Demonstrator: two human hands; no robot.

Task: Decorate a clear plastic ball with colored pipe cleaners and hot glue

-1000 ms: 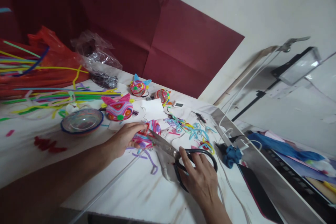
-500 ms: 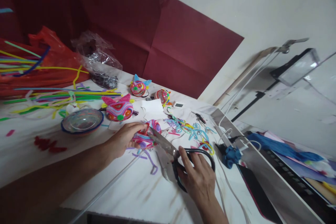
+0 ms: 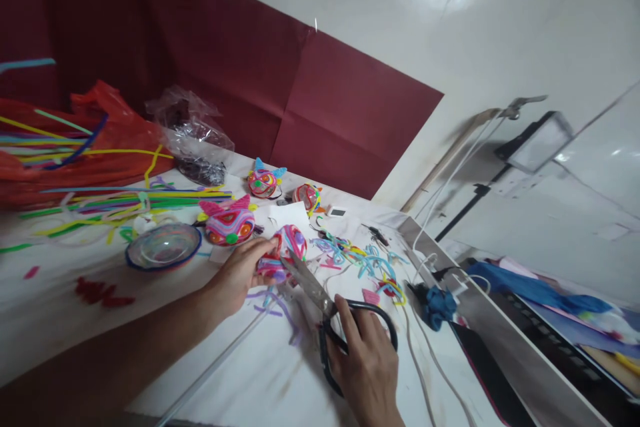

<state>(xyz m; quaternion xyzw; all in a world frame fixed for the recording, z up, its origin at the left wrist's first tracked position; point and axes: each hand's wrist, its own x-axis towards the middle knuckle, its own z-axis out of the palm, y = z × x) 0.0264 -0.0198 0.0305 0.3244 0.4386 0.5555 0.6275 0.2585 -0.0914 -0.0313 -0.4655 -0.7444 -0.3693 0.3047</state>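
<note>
My left hand is closed on a small rounded craft piece covered in pink, red, blue and purple pipe cleaner. With my right hand I grip black-handled scissors, fingers through the loops. The blade tips lie against the face of the craft piece; whether they touch a strand I cannot tell. Below it, purple pipe cleaner bits lie on the white table. Just behind my left hand stands a pink-eared animal head of pipe cleaner with a green nose.
Two more animal heads, one blue-eared and one yellow-trimmed, sit at the back. A glass bowl, loose pipe cleaners and a red bag are left. Blue scraps and cables lie right.
The view has shifted, so the whole scene sits lower. The craft piece has turned in my left hand, showing more of its face. The scissors stay close to it.
</note>
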